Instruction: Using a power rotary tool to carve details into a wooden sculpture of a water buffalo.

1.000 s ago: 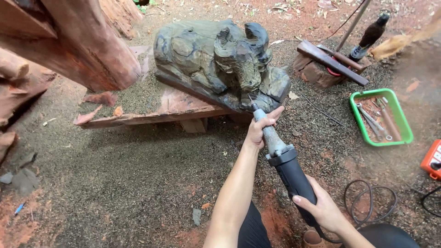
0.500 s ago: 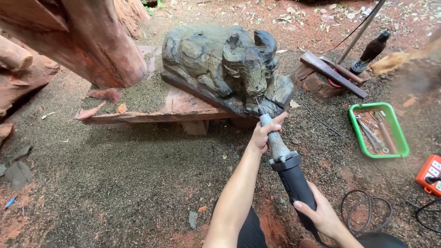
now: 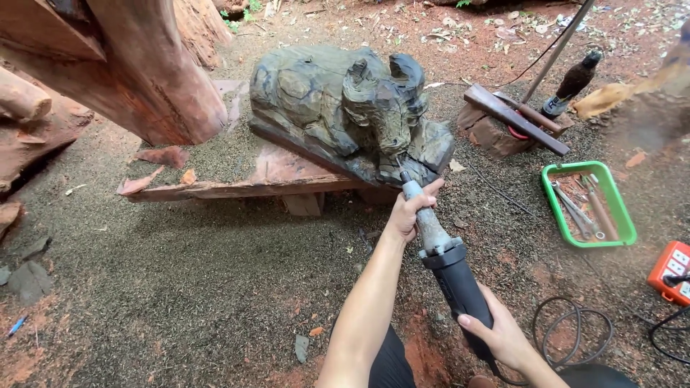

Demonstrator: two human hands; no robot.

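Outdoors, a long power grinder [image 3: 447, 259] lay in both hands, just in front of the dark wooden carving [image 3: 348, 108]. The left hand [image 3: 411, 210] was wrapped around the grinder's slim grey metal neck, fingers curled tight over it and the thumb on top. The right hand [image 3: 497, 332] gripped the thick black body at the rear, fingers closed round its underside. Between the two hands the tool showed a ribbed black collar where grey metal met black casing. Its long axis ran on a slant from the right hand, nearest the person, up to the carving, with the narrow tip pointing at the base of the animal's head and touching or nearly touching the wood; which could not be told. The carving was rough-hewn, rounded and grey-brown, an animal with curled horns, lying on a reddish plank [image 3: 251, 183]. Right of the carving sat a green plastic tray [image 3: 624, 215] of metal tools on gritty ground.
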